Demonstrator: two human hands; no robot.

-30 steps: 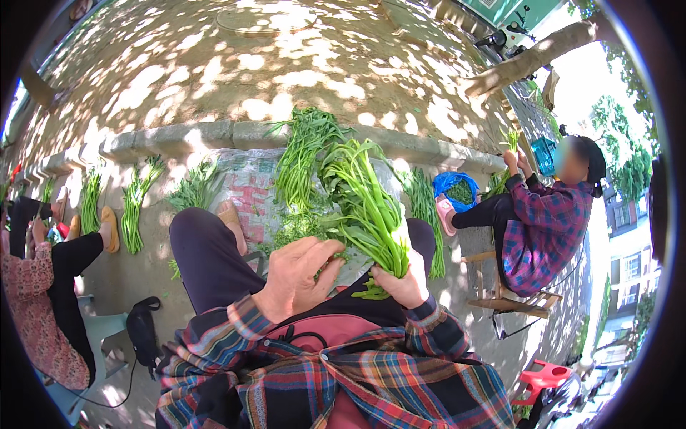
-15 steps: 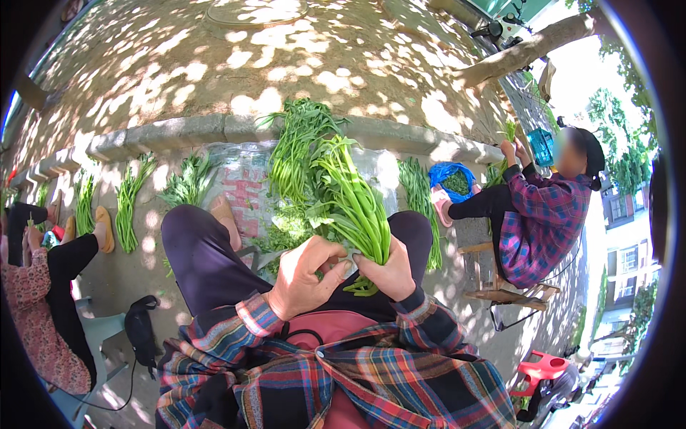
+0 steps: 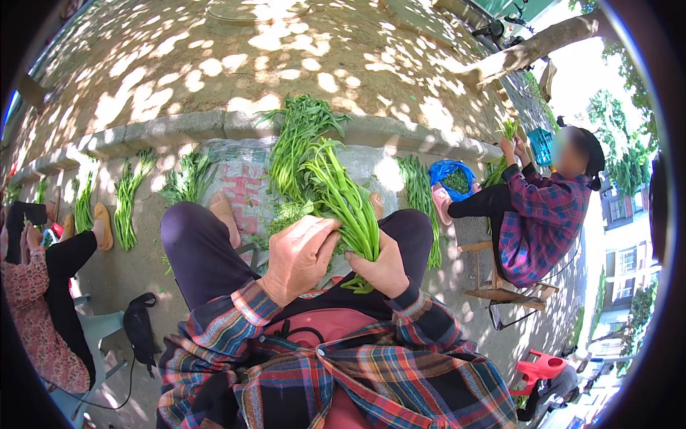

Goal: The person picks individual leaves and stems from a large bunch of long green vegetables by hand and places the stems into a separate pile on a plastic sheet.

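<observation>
My right hand (image 3: 387,266) is wrapped round the lower stems of a bunch of long-stemmed leafy greens (image 3: 349,201), held tilted above my lap. The leafy tops point away to the upper left; cut ends show below the fist. At the left side of the bunch is my left hand (image 3: 299,250), its fingers and thumb pressed together beside the stems. What it pinches, if anything, is hidden. Beyond my knees a loose heap of the same greens (image 3: 289,161) lies on a plastic sheet (image 3: 243,193), with leafy scraps (image 3: 289,214) nearer me.
Bundled greens (image 3: 128,204) lie to the left, others (image 3: 414,189) to the right. A concrete curb (image 3: 179,131) runs behind them. On the right a seated co-worker (image 3: 547,222) holds stems near a blue bag (image 3: 451,179); another person (image 3: 36,300) sits at the left edge.
My left hand has shifted up and slightly left, away from my right thumb to the side of the stems. The bunch and my right hand have moved slightly left.
</observation>
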